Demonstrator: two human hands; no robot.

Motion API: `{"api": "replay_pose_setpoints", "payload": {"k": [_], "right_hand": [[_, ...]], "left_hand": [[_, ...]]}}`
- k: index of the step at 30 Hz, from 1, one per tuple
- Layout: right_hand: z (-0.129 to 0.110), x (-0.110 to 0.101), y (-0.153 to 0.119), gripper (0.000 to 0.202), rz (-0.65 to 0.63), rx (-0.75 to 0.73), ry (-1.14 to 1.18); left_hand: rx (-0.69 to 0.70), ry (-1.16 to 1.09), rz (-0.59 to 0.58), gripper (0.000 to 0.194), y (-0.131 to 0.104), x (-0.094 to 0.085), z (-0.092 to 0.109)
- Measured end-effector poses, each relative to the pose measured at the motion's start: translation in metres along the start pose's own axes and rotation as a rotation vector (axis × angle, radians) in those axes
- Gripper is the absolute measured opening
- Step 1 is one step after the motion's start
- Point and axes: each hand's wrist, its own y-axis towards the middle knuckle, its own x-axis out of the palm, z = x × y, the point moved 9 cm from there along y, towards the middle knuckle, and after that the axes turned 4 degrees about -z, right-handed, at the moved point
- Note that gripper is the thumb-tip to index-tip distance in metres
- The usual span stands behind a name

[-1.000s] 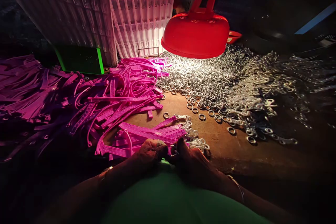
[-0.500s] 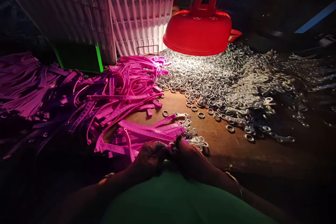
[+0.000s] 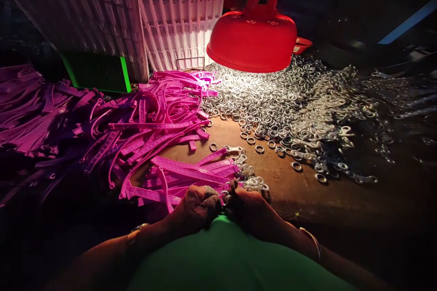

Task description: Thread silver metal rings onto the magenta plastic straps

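Both hands meet at the near edge of the tabletop, knuckles almost touching. As I see it, the left hand is curled tight, its fingertips wrapped in cloth, and the right hand is closed too; between them they pinch a small ring at the end of a strap. What the fingers do at that joint is too dark for me to tell.

Just beyond the hands lies a neat bunch of pink straps with metal clips at their right ends, which I judge to be the finished ones. It is a small bunch. Left of it, a loose heap of straps sprawls to the left edge, and a broad spread of rings covers the far middle and right, so I reckon most of the work is left.

A red lamp hangs low over the rings. Behind stand a white crate and a green box.
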Motion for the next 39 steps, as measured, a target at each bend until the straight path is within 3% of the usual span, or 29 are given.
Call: {"api": "replay_pose_setpoints", "payload": {"k": [4, 10, 17, 24, 33, 39], "right_hand": [[-0.022, -0.006, -0.001, 0.008, 0.019, -0.116, -0.167], [-0.043, -0.008, 0.002, 0.009, 0.015, -0.248, -0.235], [-0.045, -0.005, 0.005, 0.017, -0.051, -0.244, -0.258], [-0.05, -0.002, 0.005, 0.01, -0.134, -0.22, -0.341], [-0.054, 0.0, 0.009, 0.019, -0.292, -0.093, -0.201], [-0.05, -0.003, 0.01, 0.021, -0.302, -0.067, -0.268]], "left_hand": [[-0.048, 0.09, -0.087, 0.041, 0.0, 0.006, 0.002], [-0.023, 0.196, -0.099, 0.039, 0.0, 0.006, 0.005], [-0.094, 0.098, -0.134, 0.043, 0.002, 0.009, -0.004], [-0.08, 0.097, -0.139, 0.041, 0.0, 0.008, -0.005], [-0.088, 0.094, -0.174, 0.036, 0.002, 0.009, -0.014], [0.01, 0.201, -0.139, 0.042, 0.003, 0.005, -0.004]]}}
